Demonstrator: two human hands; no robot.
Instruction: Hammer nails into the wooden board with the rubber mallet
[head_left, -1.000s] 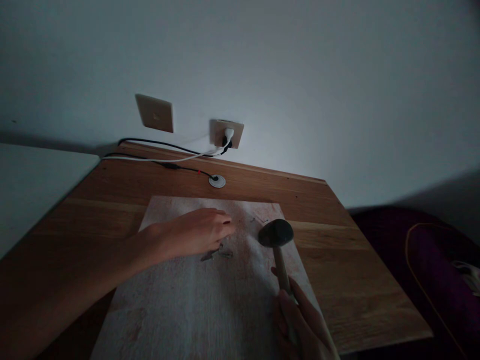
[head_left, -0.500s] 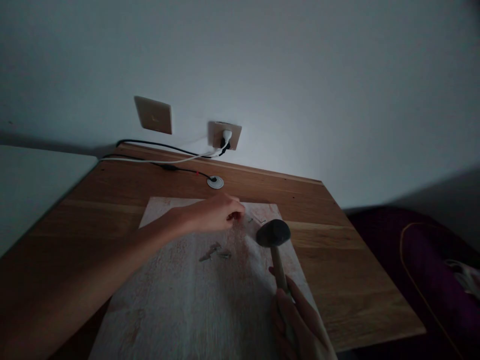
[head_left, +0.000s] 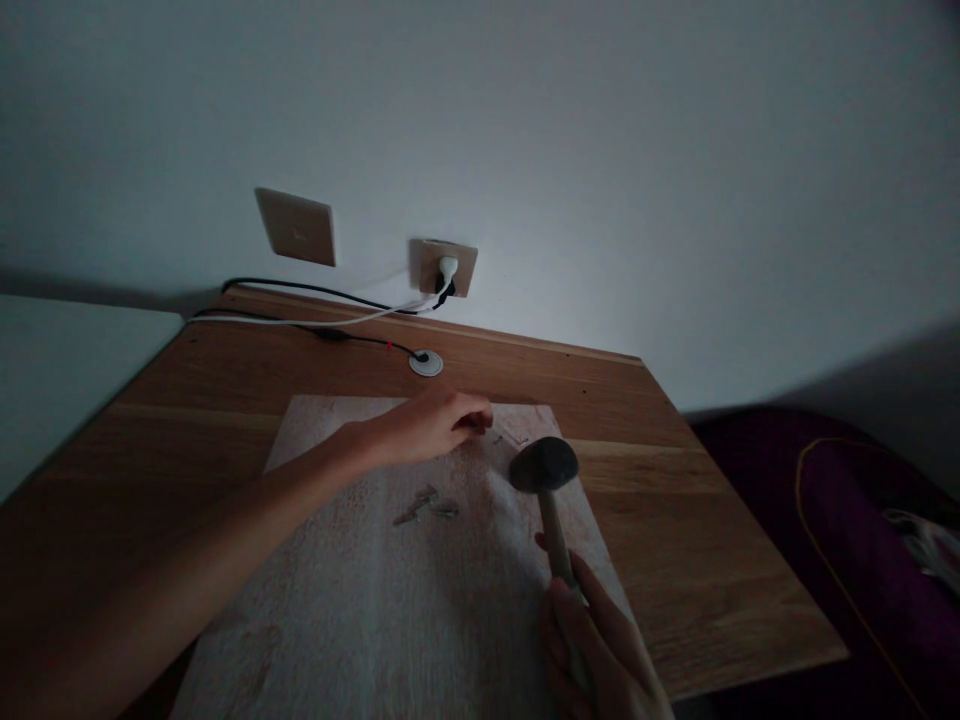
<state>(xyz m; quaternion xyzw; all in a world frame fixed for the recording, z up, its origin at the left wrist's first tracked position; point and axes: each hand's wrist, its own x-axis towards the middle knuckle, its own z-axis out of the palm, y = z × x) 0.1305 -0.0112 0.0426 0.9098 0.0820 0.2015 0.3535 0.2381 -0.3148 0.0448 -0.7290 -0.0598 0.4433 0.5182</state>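
My right hand [head_left: 592,640] is wrapped round the wooden handle of a mallet [head_left: 545,466] with a dark head, which is held above the right side of a whitish board [head_left: 360,590]. Over the board's far part, my left hand [head_left: 442,422] has its fingers curled and pressed together. Whatever they may pinch is too small or hidden to make out. Just right of those fingertips, a few small nails [head_left: 517,440] show near the mallet head. A small pile of nails [head_left: 427,504] lies on the board nearer to me.
The board rests on a wooden desk [head_left: 675,540] against the wall. Cables [head_left: 300,322] run along the desk's back to a wall socket [head_left: 448,268] and a round grommet [head_left: 426,362]. A purple covered surface [head_left: 870,540] is beyond the desk's right edge.
My left fingers have shifted slightly and closed in more, hiding the gap between them. The mallet stays nearly in place. The whole view has moved a little.
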